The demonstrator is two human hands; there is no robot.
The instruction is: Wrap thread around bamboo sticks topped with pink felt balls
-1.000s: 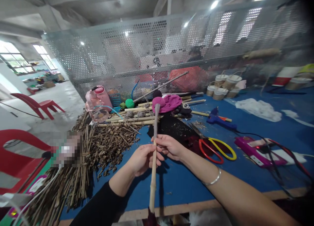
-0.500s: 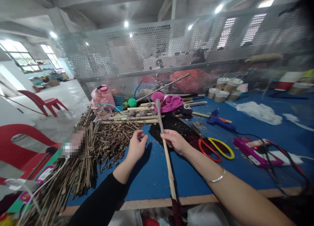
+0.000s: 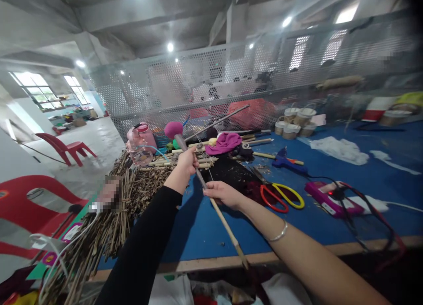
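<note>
A long stick (image 3: 226,223) lies slantwise before me, with a magenta ball-shaped head (image 3: 173,129) at its far end. Its upper part has a grey covering; bare pale wood shows below. My left hand (image 3: 186,164) is closed around the grey part, not far below the head. Lower down, my right hand (image 3: 222,193) pinches the stick where grey meets bare wood. A thin thread seems to run near the right fingers, but its ends are unclear. Scissors (image 3: 279,197) with red and yellow handles lie right of my right hand.
Bundled dry twigs (image 3: 109,225) cover the table's left side. Several pale sticks, magenta cloth (image 3: 225,143) and a pink bottle (image 3: 143,139) stand or lie behind. On the right are a blue glue gun (image 3: 287,161), a purple device (image 3: 325,197) with cables, and white wadding (image 3: 339,150).
My left hand has gone from open beside the stick to closed around its grey part. The stick's head has swung left, and more grey covering shows above my right hand.
</note>
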